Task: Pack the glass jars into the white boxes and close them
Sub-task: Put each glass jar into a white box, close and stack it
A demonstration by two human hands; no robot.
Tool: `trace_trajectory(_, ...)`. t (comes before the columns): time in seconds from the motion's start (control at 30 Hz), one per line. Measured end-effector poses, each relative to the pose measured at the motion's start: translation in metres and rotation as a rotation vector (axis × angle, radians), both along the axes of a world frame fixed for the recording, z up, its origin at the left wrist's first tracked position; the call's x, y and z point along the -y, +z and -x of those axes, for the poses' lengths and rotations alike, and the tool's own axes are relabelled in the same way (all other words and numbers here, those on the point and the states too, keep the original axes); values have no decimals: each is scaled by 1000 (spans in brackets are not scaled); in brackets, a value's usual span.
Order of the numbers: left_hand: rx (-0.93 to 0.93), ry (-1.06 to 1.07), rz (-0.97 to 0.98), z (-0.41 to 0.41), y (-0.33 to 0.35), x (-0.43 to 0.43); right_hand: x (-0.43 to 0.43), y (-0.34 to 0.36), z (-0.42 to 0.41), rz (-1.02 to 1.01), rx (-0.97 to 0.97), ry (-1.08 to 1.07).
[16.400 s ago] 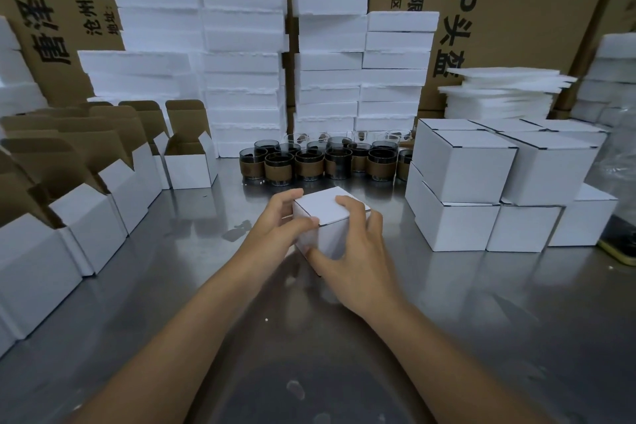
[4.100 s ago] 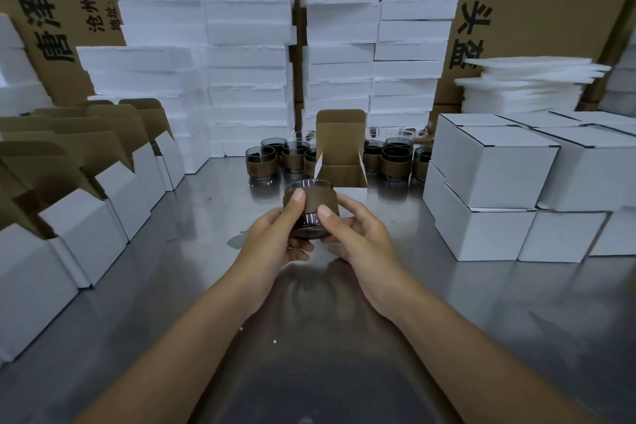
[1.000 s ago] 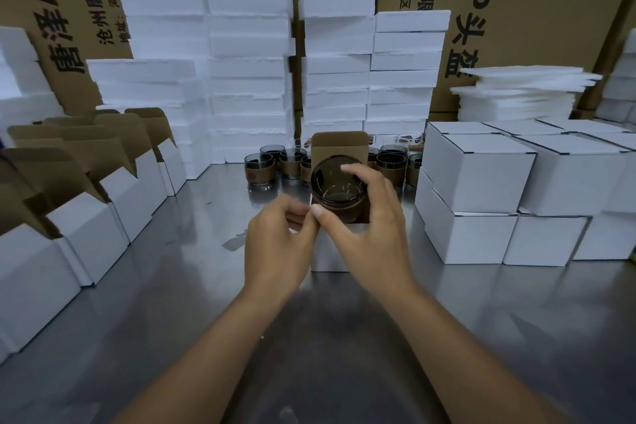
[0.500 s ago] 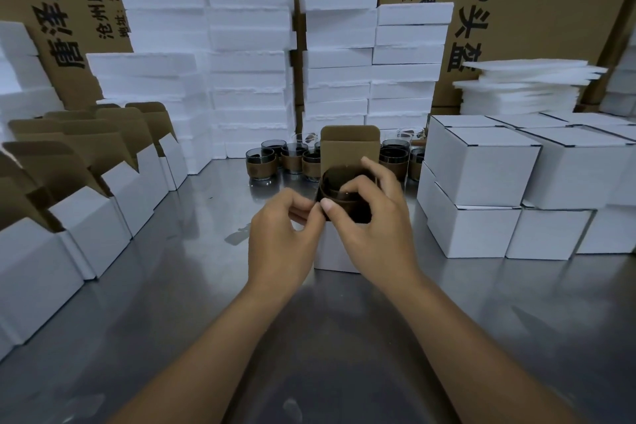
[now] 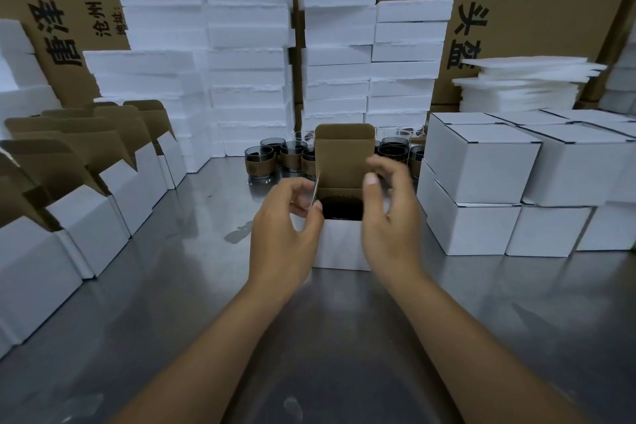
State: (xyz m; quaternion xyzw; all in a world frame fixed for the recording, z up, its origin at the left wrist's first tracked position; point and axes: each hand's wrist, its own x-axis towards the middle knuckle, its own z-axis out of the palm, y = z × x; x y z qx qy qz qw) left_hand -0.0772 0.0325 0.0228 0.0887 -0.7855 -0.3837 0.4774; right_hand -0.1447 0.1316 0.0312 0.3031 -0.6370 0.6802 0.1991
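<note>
**While the lid stands open: the packed jar lies between the two hands**

As we read the head view, the glass jar sits upright inside the white box at the middle of the bench. Its dark mouth faces up, and its rim is below the box's front wall. The lid rises vertically from the rear wall, brown inner face toward us.

The left hand is just beside the box's left wall. Its thumb and fingers are pinched on the left side flap, which stands upright and edge-on. The right hand hovers at the right wall, blurred, with loosely curled fingers. We cannot tell whether they grip anything, since the hand hides that side of the box.

The opening therefore lies inward from each hand, and the left flap's fold line runs front to back. We judge the step in hand to be closing. The pinched flap would fold inward over the jar, then the lid would come forward and down. Both hands are equally near the opening, and the lid stands beyond the fingers.

Loose jars wait behind the box. Closed boxes are stacked to the right, and open boxes line the left.
</note>
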Motion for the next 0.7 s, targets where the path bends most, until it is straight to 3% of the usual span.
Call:
trace_trajectory(0.1, 68, -24, -1, 1, -1, 1, 0, 0, 10, 160, 267, -60)
trace_trajectory(0.3, 168, -137, -142, 3, 0, 3, -3, -3, 19, 30, 609, 163)
trace_trajectory(0.5, 198, -180, -166, 6, -3, 4, -5, 2, 17, -40, 617, 219)
trace_trajectory(0.7, 195, -310, -380, 8, 0, 4, -2, 2, 17, -51, 456, 267)
